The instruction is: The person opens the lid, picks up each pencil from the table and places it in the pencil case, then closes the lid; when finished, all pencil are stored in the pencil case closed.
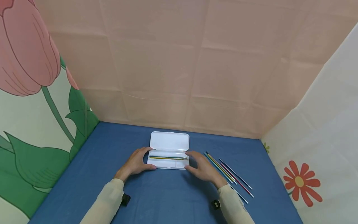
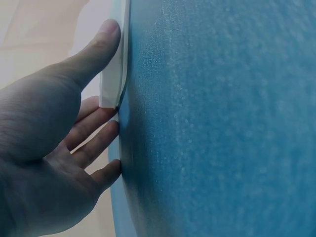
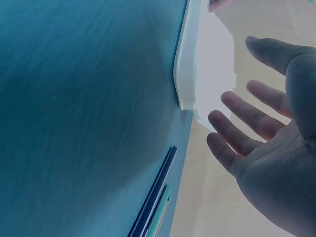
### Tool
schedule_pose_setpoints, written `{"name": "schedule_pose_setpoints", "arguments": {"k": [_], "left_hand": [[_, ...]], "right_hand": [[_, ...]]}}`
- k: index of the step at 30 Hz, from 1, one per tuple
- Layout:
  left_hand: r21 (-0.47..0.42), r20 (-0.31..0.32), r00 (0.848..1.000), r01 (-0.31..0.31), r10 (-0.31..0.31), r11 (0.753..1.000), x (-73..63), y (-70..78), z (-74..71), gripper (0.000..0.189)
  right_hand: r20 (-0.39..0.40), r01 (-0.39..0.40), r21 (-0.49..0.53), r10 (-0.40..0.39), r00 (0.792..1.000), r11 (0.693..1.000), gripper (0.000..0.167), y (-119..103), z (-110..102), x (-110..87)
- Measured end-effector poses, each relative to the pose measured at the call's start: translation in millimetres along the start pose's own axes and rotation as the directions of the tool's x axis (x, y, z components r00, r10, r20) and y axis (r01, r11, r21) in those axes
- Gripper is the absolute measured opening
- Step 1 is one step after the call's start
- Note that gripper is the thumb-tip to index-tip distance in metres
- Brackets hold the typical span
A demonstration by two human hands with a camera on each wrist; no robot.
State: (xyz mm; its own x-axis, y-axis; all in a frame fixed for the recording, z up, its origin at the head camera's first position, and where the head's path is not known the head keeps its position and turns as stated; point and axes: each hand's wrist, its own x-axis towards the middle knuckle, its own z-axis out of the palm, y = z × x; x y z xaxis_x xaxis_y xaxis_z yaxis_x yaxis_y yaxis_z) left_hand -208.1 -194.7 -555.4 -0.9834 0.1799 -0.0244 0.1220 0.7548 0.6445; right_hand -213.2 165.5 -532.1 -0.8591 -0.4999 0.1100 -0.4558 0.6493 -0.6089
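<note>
Right hand (image 3: 284,153) near white case (image 3: 186,79)

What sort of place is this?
Probably a screened-off tabletop workspace: a blue cloth-covered table, a creased beige sheet behind it, and a white side sheet printed with a red-petalled flower.

A creased beige sheet (image 1: 167,62) hangs before me at twelve o'clock, a printed tulip (image 1: 25,46) at ten, a red flower (image 1: 299,181) at four, blue cloth (image 1: 162,202) at six.
</note>
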Motion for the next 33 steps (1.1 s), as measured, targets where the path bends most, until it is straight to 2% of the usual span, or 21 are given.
{"name": "schedule_pose_setpoints", "arguments": {"k": [13,24,33], "left_hand": [[0.009,-0.002,1.000,0.009,-0.009,1.000,1.5,-2.7,-0.2,0.099],[0.003,-0.001,1.000,0.028,-0.028,1.000,0.6,-0.8,0.5,0.099],[-0.001,-0.005,1.000,0.028,-0.028,1.000,0.3,0.6,-0.4,0.098]], "right_hand": [[-0.064,-0.088,-0.063,0.083,0.994,0.994,0.064,15,-14,-34.8],[-0.108,-0.081,-0.092,0.071,0.992,0.993,0.065,35,-24,-62.6],[-0.089,-0.104,-0.082,0.097,0.991,0.991,0.063,52,-27,-75.2]]}}
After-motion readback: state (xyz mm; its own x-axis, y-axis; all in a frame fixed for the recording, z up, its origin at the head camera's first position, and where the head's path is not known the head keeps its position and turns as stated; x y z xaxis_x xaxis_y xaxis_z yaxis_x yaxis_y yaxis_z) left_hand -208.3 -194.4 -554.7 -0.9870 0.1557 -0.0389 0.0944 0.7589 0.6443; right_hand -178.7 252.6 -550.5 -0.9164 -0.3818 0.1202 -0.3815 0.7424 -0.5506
